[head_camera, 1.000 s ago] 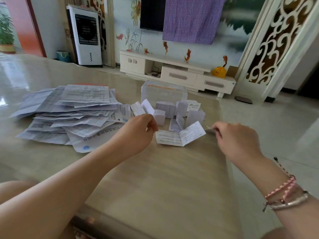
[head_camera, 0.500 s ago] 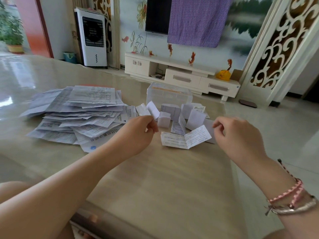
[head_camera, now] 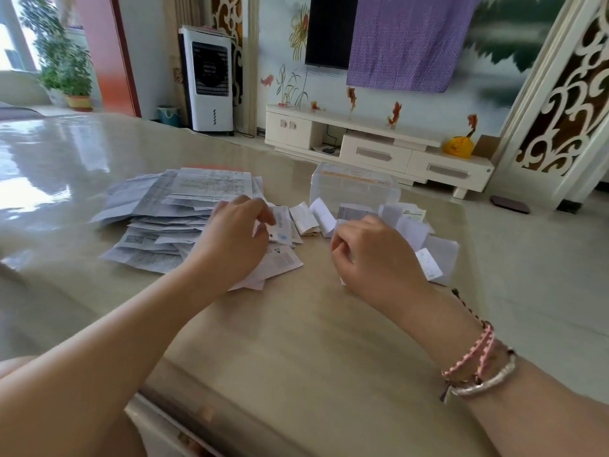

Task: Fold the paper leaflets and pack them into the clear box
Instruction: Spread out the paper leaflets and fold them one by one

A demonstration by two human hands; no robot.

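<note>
A loose pile of unfolded leaflets (head_camera: pixel 171 209) lies on the table's left half. My left hand (head_camera: pixel 234 239) hovers over the pile's right edge, its curled fingers pinching a small printed leaflet (head_camera: pixel 281 225). Several folded leaflets (head_camera: pixel 313 217) stand and lie in front of the clear box (head_camera: pixel 354 188), which sits at the table's far side. My right hand (head_camera: pixel 375 258) is curled over a half-folded leaflet (head_camera: pixel 428 263) and hides most of it; its fingers look closed on the paper.
The glossy beige table (head_camera: pixel 296 341) has its near edge at the bottom left. Beyond it are a white TV cabinet (head_camera: pixel 375 150), an air cooler (head_camera: pixel 209 80) and a carved partition (head_camera: pixel 566 103) on the right.
My left hand moved left and away from me onto the pile's edge. My right hand moved left over the half-folded leaflet, covering it. The camera came closer.
</note>
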